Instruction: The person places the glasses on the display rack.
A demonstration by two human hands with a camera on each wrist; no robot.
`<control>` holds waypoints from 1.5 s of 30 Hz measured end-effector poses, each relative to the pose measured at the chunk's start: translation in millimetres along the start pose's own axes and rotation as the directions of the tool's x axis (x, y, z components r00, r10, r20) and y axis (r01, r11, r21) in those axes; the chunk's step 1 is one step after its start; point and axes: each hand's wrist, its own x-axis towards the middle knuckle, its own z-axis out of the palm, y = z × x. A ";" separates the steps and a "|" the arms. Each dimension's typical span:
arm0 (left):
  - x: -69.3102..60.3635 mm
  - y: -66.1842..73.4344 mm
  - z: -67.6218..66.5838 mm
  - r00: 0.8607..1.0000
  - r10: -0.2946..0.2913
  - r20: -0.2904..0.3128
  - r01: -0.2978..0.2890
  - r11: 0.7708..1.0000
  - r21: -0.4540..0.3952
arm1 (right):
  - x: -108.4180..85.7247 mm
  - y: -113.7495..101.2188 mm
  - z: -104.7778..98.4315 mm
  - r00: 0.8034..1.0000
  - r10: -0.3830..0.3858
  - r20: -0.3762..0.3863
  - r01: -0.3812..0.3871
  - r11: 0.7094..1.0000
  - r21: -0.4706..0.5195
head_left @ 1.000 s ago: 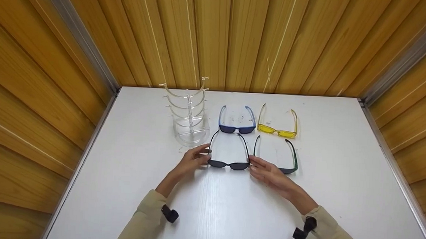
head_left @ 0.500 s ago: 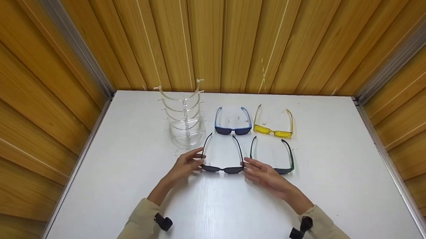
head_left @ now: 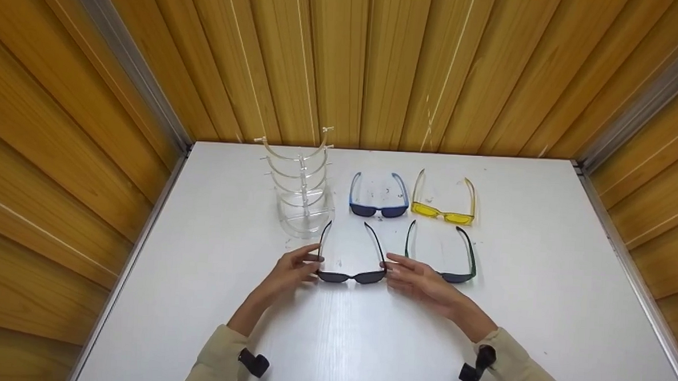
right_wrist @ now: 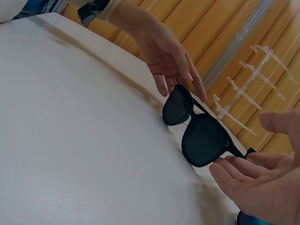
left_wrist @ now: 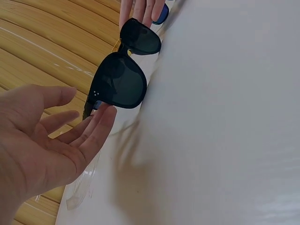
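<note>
Black sunglasses (head_left: 351, 277) with dark lenses and unfolded temples stand between my hands, lenses toward me. At their left hinge, the fingertips of my left hand (head_left: 294, 271) touch the frame; its thumb stands apart in the left wrist view. Extended fingers of my right hand (right_wrist: 267, 173) touch the other hinge from the side, thumb also apart. Whether the frame touches the table cannot be told. Just right of my right hand lie green-framed sunglasses (head_left: 456, 277), partly covered by it. Behind are blue-framed sunglasses (head_left: 378, 210) and yellow glasses (head_left: 442, 215).
A clear display stand (head_left: 303, 194) with several curved tiers rises at the back left, beyond my left hand. The white table (head_left: 541, 268) is bounded by wood-patterned walls (head_left: 390, 67) at the back and sides. Both sleeves carry small black wrist cameras (head_left: 477, 365).
The black sunglasses have shifted slightly left and toward me, both hands moving along with them. Their gap from the blue-framed pair is wider. The other glasses and the stand stay put.
</note>
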 end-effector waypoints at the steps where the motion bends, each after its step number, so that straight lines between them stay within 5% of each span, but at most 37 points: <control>1: 0.6 -0.8 -0.1 1.000 -0.003 -0.002 0.003 1.000 -0.001 | 0.7 0.3 0.2 1.000 -0.002 -0.005 0.002 1.000 0.002; 10: 9.9 -0.5 -0.5 0.998 -0.017 -0.067 0.015 1.000 -0.027 | 9.1 -3.1 4.7 0.998 -0.011 -0.065 0.017 0.996 0.087; 18: 4.3 0.2 -3.0 0.994 -0.069 -0.085 0.061 0.994 -0.093 | 11.7 -2.7 7.4 0.999 -0.011 -0.043 0.017 0.989 0.147; 45: -13.5 23.5 -13.4 0.990 -0.074 -0.123 0.053 0.985 -0.165 | 23.5 -26.4 15.8 0.995 -0.068 -0.071 0.075 0.992 0.097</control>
